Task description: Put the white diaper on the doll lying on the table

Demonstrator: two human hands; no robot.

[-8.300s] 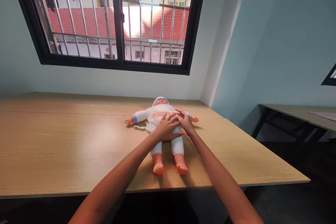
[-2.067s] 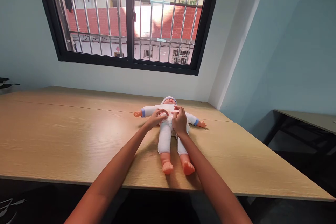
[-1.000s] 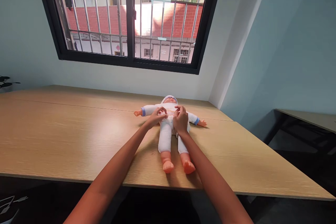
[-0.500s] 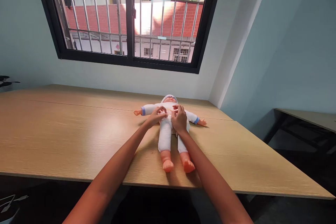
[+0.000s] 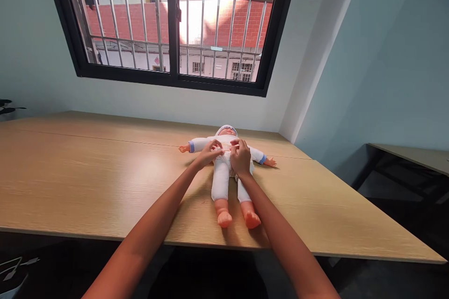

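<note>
A baby doll point(image 5: 220, 184) in white clothes with blue cuffs and a white cap lies on its back, feet toward me and arms spread. Around its hips is a white diaper point(image 5: 232, 172), partly covered by my hands. My left hand point(image 5: 209, 151) pinches the diaper's upper edge at the doll's left-of-view side of the waist. Close by on the right, my right hand point(image 5: 240, 156) is bent over the waist, its fingers closed on the diaper's front edge. The exact spot under the fingertips is small and partly hidden.
The doll rests on a wooden table point(image 5: 87, 173), its feet near the front edge. A barred window point(image 5: 171, 23) is in the wall behind. At the right stands a darker table point(image 5: 414, 159); white cables point(image 5: 14, 266) show below at the lower left.
Both hands stay at the doll's waist, with only slight finger movement. The right hand has shifted a little to the right; the doll lies as before.
</note>
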